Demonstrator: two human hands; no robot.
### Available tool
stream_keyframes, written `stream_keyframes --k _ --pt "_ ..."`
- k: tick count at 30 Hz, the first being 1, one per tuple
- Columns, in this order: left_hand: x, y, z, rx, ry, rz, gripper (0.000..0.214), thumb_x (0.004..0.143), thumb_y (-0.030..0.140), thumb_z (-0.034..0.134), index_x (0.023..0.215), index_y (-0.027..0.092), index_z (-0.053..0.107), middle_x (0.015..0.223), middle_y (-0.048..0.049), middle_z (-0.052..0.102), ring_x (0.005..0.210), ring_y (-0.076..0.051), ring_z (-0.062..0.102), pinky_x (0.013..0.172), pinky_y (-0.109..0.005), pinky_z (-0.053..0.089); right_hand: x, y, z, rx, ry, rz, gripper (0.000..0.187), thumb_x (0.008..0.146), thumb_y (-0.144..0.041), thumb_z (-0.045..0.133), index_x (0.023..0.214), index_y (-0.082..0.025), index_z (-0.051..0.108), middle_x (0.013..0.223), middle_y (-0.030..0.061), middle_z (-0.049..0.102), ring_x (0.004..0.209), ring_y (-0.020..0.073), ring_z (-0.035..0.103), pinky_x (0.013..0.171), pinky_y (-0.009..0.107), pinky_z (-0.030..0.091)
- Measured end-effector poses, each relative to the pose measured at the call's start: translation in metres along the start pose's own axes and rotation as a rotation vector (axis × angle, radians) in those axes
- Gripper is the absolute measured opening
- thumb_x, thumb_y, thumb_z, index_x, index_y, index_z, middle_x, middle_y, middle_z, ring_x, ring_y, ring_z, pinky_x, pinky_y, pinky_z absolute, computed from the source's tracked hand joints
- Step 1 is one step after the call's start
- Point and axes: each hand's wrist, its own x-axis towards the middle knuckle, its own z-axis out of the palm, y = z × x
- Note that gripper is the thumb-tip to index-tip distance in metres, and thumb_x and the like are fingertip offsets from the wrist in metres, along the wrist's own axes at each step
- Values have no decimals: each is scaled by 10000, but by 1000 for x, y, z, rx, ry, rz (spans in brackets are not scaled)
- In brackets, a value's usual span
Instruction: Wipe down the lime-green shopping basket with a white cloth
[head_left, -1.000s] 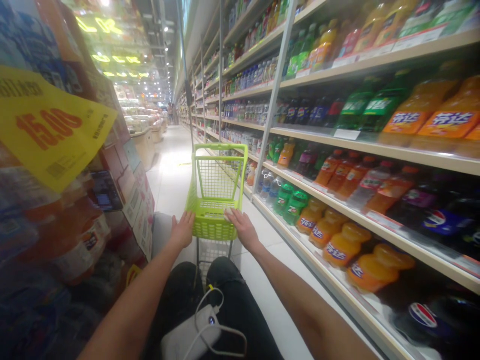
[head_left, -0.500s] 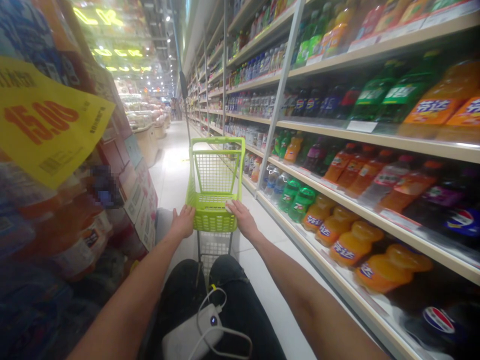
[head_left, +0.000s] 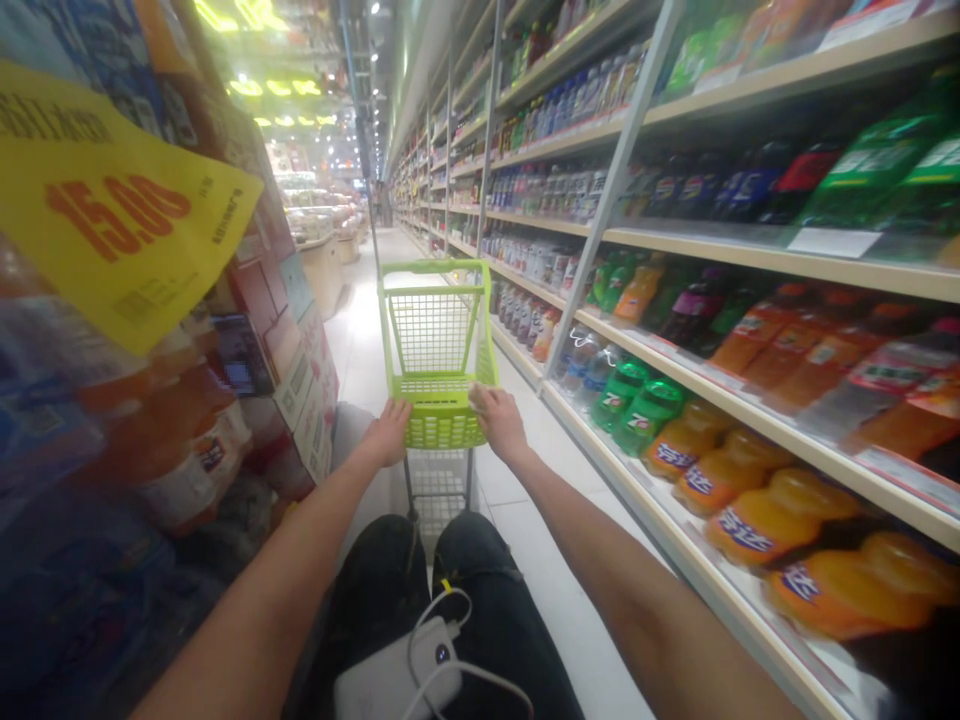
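A lime-green shopping cart [head_left: 444,432] with a slatted plastic basket stands in front of my knees. My left hand [head_left: 388,434] is closed on the left side of its near basket. On the opposite side my right hand [head_left: 502,420] grips the basket's right edge, fingers curled over the rim. Something small and whitish shows at the right fingertips, too blurred to name. Across my lap lies a white power bank [head_left: 397,672] with a white cable [head_left: 491,668] looped over it.
Shelves [head_left: 720,250] of drink bottles run along the right, with orange soda bottles [head_left: 750,525] on the lowest one. Stacked goods and a yellow price sign [head_left: 127,215] crowd the left. The pale floor aisle [head_left: 386,250] stretches ahead between them.
The view has turned slightly left, so the shelves, sign and cart sit further right in the picture. Both hands keep their hold on the cart.
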Motion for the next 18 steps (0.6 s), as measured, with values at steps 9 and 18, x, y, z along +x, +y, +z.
stream_keyframes --k 9,18 --pt "4 -12 3 -15 4 64 832 625 84 473 1391 70 149 1499 -138 143 1380 -251 8 1090 -371 216 16 11 24 104 34 -39 225 861 -165 416 913 -164 634 1047 102 612 969 203 513 862 350 418" --pt "4 -15 0 -75 4 75 794 641 32 432 1392 90 179 1502 -117 144 1382 -213 0 1111 -365 185 -2 -4 15 122 121 -78 355 825 -92 377 1095 -190 585 1083 79 595 996 204 498 867 342 424"
